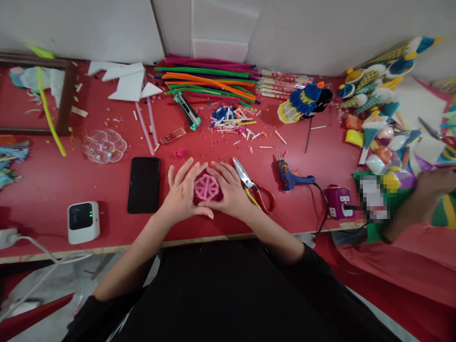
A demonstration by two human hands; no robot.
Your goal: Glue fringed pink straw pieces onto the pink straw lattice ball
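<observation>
Spokes are set across a pink wheel-shaped piece (206, 188), flat-sided around its rim, which is held between the left hand (181, 192) and the right hand (227, 190), both cupped and grasping it over the smooth red tabletop (114, 190). Steel-bladed scissors (254, 185) are laid just beside the right hand. Glossy black phone (144, 185) and clear scalloped tray (103, 137) are seen leftward; slender coloured stems (210, 76) are heaped behind.

Single head cam's looking fwd & down from above the torso (228, 289), tbl (114, 190) lying close below. It's framing L hand (181, 194) & R hand (231, 191) nr ctr, wall (306, 33) up top.
</observation>
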